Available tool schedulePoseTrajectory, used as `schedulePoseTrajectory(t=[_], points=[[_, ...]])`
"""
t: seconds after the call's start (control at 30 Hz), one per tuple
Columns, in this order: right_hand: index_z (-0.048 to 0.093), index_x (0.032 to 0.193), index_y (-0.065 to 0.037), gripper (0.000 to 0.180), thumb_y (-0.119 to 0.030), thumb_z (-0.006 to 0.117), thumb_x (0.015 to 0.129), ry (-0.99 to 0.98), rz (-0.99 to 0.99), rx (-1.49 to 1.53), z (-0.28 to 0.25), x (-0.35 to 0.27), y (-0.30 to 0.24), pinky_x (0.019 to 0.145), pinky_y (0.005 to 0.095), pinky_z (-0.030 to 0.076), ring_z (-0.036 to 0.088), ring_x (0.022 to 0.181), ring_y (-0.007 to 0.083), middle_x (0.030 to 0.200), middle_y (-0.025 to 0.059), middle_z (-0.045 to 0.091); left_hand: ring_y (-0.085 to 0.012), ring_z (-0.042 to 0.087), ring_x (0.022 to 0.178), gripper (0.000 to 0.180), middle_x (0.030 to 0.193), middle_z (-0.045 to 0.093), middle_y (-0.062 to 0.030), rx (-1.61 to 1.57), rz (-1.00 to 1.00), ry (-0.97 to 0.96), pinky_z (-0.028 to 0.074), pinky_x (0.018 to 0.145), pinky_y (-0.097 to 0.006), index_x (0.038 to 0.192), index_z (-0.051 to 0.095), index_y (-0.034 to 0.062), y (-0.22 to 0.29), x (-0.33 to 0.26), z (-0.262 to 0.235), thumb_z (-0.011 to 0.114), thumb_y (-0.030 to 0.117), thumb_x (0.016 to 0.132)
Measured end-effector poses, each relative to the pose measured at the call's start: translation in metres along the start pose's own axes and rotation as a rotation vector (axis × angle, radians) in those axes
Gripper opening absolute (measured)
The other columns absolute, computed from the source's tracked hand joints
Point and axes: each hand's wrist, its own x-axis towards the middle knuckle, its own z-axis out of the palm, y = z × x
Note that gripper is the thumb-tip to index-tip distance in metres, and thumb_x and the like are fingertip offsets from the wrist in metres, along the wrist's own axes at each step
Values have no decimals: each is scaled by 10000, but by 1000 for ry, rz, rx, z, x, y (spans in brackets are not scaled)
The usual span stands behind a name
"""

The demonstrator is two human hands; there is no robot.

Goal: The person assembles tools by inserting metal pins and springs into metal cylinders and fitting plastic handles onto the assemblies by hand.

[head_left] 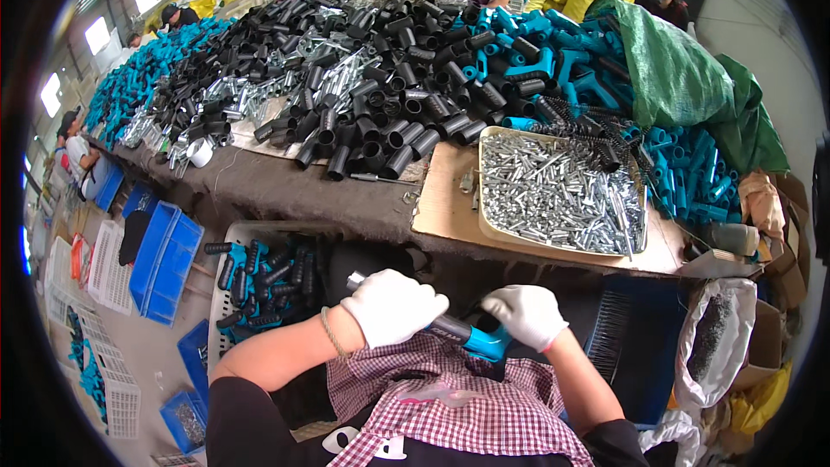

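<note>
My left hand (398, 307), in a white glove, is wrapped round a black and teal power-tool housing (488, 343) held crosswise above my lap. A silver metal end (356, 280) sticks out past its left side, and the black barrel shows between my hands. My right hand (526, 316), also gloved in white, is curled closed just above the teal end; whatever its fingers hold is hidden. A checked apron (450, 415) lies beneath the housing.
Black sleeves (402, 134) and teal housings (588, 78) heap the bench. A tray of small metal pins (562, 190) stands at its front edge. A white crate (216, 320) holds teal and black handles, left; a blue bin (644, 337) holds springs, right. People work across the bench.
</note>
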Motion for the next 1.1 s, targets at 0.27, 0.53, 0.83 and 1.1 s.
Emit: schedulePoseTrajectory(t=[0.27,0.53,0.83,1.1], points=[[507,1365,5,633,-433,688,945,-306,51,1162,18,-3,0,683,269,526,625,782,111,909,58,626,-324,686,965,217,1016,717,-119,-245,-429,480,549,851,-412,1091,708,124,-90,108,-24,619,169,898],[534,1257,-1,462,-297,676,931,-138,-93,1259,18,-18,0,782,262,492,590,852,106,952,55,629,-384,656,1080,426,1142,690,-225,-233,-474,94,507,978,-464,1213,672,74,-132,159,21,564,261,846],[422,1460,-38,684,-356,691,918,-50,-173,1291,5,-9,-20,758,296,501,582,809,136,974,71,601,-354,686,959,241,1001,708,-212,11,-523,106,542,869,-462,996,721,77,-121,140,22,583,212,851],[540,1399,-50,602,-199,729,848,396,-249,578,13,-15,-25,937,382,513,656,1070,337,1173,194,653,-123,602,640,274,858,671,-102,-1352,-624,647,515,598,-247,1011,625,-42,-21,32,-22,713,105,797]])
